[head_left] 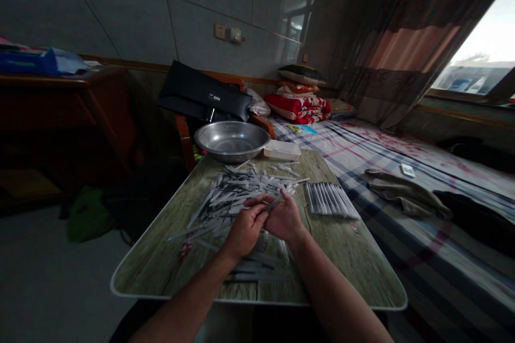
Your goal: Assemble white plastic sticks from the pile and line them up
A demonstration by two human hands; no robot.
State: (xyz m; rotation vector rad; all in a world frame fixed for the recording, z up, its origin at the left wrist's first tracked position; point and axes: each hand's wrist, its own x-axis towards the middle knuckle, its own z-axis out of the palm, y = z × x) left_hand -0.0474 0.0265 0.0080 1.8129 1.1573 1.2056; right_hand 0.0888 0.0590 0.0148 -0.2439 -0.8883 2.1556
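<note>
Both hands meet over the middle of a wood-grain table (346,257). My left hand (245,228) and my right hand (285,218) are closed together on one thin grey stick (273,204). Under and beyond them lies a loose heap of the same thin grey sticks (231,193). To the right of my right hand, a neat row of sticks (329,199) lies side by side near the table's right edge.
A metal basin (232,140) and a small white tray (282,149) stand at the table's far end. A bed with a striped sheet (402,171) runs along the right, folded blankets (300,104) at its head. A dark wooden desk (60,112) stands at left.
</note>
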